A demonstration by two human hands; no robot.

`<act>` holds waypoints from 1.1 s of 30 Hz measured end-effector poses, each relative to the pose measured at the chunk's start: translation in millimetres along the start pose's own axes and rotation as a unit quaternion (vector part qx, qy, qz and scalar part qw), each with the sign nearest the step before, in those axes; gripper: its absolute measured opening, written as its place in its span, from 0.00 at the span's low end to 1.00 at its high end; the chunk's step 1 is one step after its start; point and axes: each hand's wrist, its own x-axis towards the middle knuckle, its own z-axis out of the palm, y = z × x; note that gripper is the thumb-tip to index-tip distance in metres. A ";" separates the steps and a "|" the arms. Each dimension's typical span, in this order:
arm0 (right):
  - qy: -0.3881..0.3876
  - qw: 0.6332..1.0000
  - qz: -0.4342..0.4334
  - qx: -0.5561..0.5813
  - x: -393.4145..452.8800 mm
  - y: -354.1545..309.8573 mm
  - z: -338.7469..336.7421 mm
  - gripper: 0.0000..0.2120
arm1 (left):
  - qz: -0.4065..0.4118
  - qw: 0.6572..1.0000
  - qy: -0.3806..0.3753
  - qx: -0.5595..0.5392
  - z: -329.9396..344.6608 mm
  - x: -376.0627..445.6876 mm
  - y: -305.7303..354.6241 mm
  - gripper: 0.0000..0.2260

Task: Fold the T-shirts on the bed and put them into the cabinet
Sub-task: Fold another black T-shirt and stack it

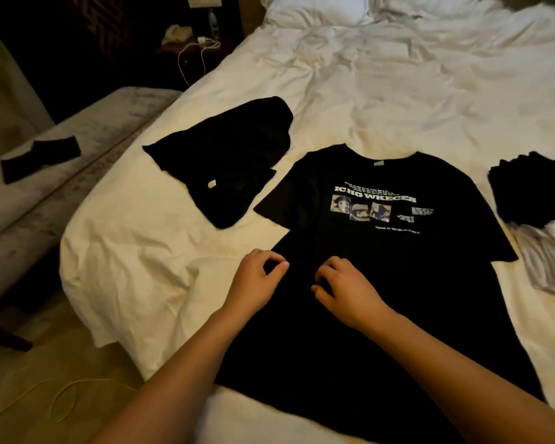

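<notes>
lying flat on the near part of the bed [366,100], a black printed t-shirt [350,283] faces up with its collar toward the far side. both hands rest on its middle, close together: the left hand [258,278] and the right hand [346,288] have fingers curled, apparently pinching the cloth, though the grip is not plain. a crumpled black t-shirt [231,161] lies just left of it. a folded dark pile [532,190] sits at the right over a pale garment [545,261]. far left, a white cable [193,56] hangs from a nightstand.
</notes>
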 end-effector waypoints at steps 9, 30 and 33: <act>0.095 0.993 0.065 -0.033 75.6 30.9 -19.6 0.20 | -0.279 0.921 0.085 -0.259 -5.0 106.0 -2.1 0.20; 0.128 0.990 0.013 -0.056 183.2 28.7 -11.2 0.24 | -0.260 0.893 0.225 -0.289 -61.1 234.4 -40.1 0.09; 0.144 0.988 0.027 -0.041 204.1 28.7 -15.8 0.26 | -0.260 0.887 0.217 -0.314 -65.4 244.5 -38.2 0.23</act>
